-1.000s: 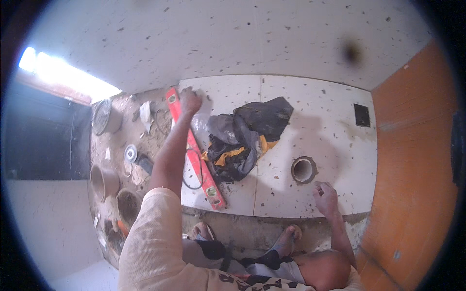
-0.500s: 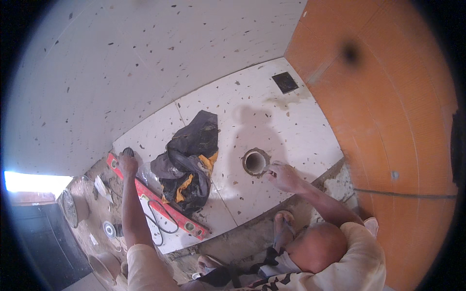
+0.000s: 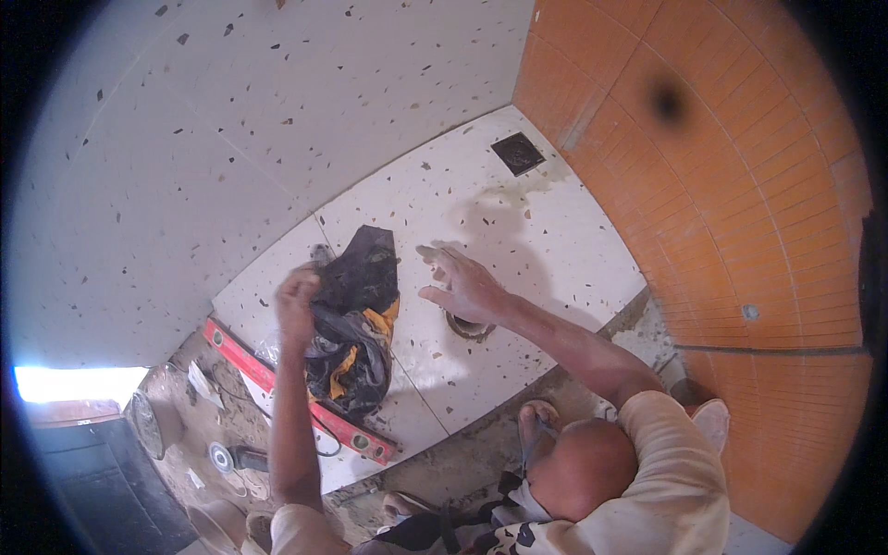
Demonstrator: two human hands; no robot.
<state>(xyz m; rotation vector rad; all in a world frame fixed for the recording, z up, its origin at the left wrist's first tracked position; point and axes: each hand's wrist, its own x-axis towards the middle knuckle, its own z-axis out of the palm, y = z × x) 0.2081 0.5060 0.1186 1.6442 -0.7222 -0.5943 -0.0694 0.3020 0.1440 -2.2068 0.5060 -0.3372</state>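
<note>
A crumpled dark cloth bundle (image 3: 356, 268) with yellow-orange patches lies on the white speckled floor tiles. At its left edge is my left hand (image 3: 298, 294), fingers curled together; what they hold, if anything, is hard to make out. A small greyish patch shows just beyond those fingers. My right hand (image 3: 464, 285) is stretched out to the right of the bundle, fingers apart and holding nothing. Below it, partly covered by the hand, is a round pipe opening (image 3: 470, 327) in the floor. A red spirit level (image 3: 242, 353) lies along the tile edge, partly behind my left forearm.
A square dark drain cover (image 3: 518, 154) sits near the far corner. White and orange tiled walls (image 3: 703, 185) meet there. On the rough ground at left are an angle grinder (image 3: 222, 457), a bucket (image 3: 153, 421) and another container (image 3: 217, 523). A cable lies by the level.
My left hand has moved right, from the level's far end to the cloth bundle. My right hand has moved left and farther away, its fingers spreading. The view has shifted slightly.
</note>
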